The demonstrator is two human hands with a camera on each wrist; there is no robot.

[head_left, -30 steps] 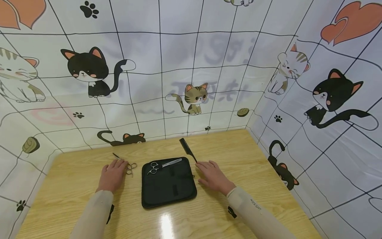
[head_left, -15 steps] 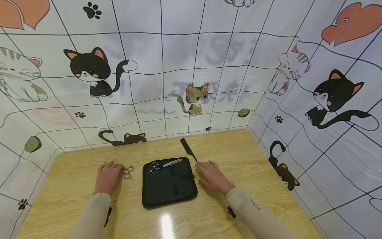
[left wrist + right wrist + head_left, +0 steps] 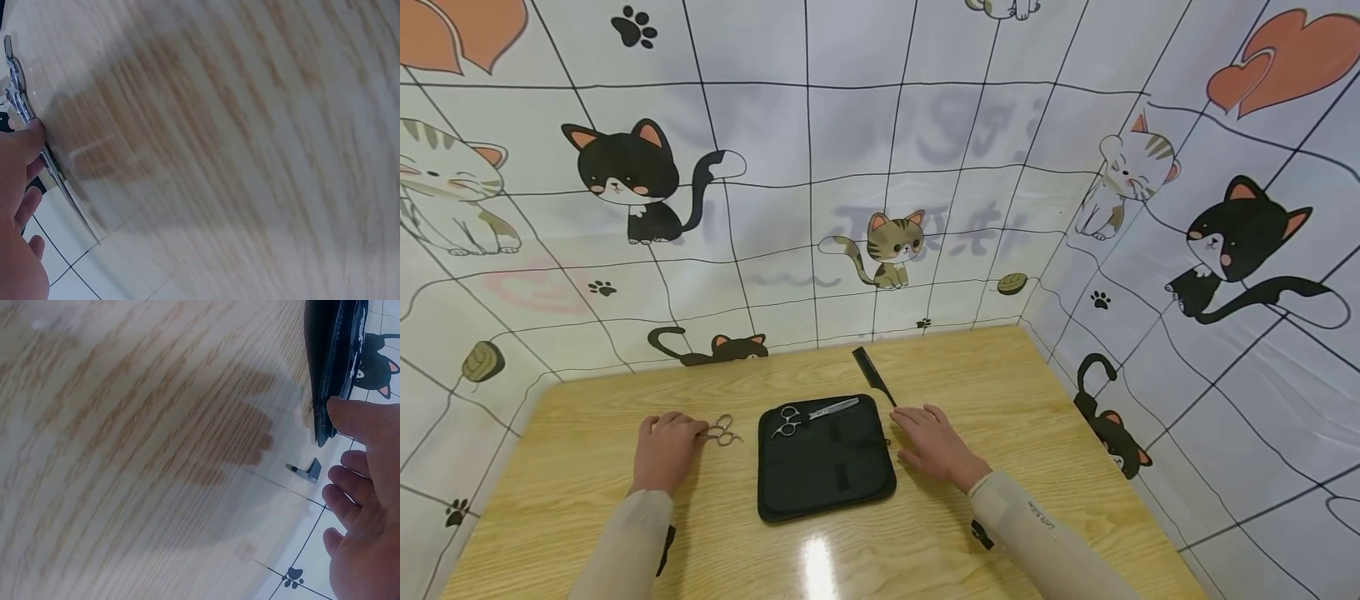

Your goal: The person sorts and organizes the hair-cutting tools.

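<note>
My left hand (image 3: pixel 666 454) is at the left of the wooden table, pinching a pair of silver scissors (image 3: pixel 19 87) between thumb and fingers. Its finger rings point right in the head view; the hand hides the blades there, though the left wrist view shows them. Right of centre my right hand (image 3: pixel 936 442) rests with loose fingers, fingertips right at the tail of a black comb (image 3: pixel 868 369). In the right wrist view its thumb overlaps the corner of a black case (image 3: pixel 328 375). A second pair of silver scissors (image 3: pixel 831 409) lies on that case, near its far edge.
The wooden table (image 3: pixel 1000 400) carries these things. White cloth walls (image 3: pixel 760 167) with black grid lines and cartoon cats stand along its back and right side. A bright light reflection shows near the table front.
My left hand has drawn left and slightly back toward me, and the scissors have turned so their rings point right. The right hand, comb and case stay put.
</note>
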